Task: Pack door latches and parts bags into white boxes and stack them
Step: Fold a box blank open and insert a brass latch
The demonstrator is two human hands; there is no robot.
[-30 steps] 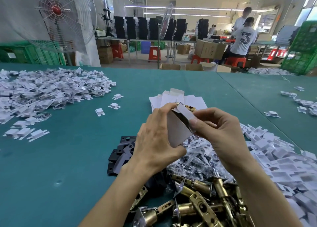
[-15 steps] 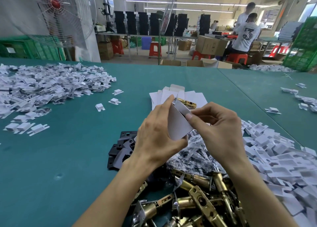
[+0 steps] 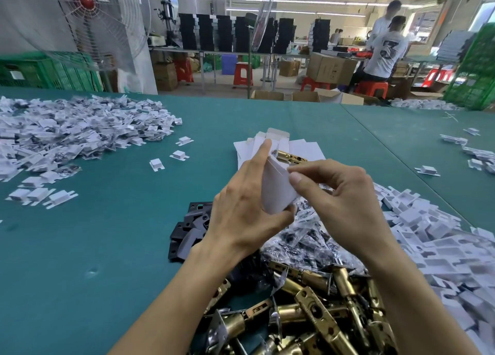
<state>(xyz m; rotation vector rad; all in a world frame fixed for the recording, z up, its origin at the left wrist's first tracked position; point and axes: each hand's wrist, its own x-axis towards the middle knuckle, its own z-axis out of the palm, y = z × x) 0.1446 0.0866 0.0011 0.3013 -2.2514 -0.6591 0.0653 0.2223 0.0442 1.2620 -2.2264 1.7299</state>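
The white box (image 3: 277,191) is held up off the worktop (image 3: 107,234) between both hands, tilted, with its open end pointing away from the person. The left hand (image 3: 241,215) grips it from the left: the thumb curls under the near lower corner and the forefinger lies straight along the far upper edge. The right hand (image 3: 340,204) pinches the box's right upper edge between thumb and forefinger, the other fingers curled behind. A brass door latch (image 3: 290,157) sticks out of the open end, just beyond the right hand's fingertips. Whether a parts bag is inside cannot be told.

Beyond both hands, a fanned stack of flat box blanks (image 3: 305,147) lies on the worktop. Directly under the hands is a heap of clear parts bags (image 3: 302,239) with dark pieces inside. Nearer the person, under the forearms, is a heap of brass latches (image 3: 308,311). Just left of the left wrist lie a few overlapping black plates (image 3: 191,223). To the right of the right hand, a big pile of white moulded inserts (image 3: 428,236) runs toward the near edge. Well off to the left of the left hand, a wide spread of small white pieces (image 3: 67,129) covers the worktop, with a few strays between it and the hands.
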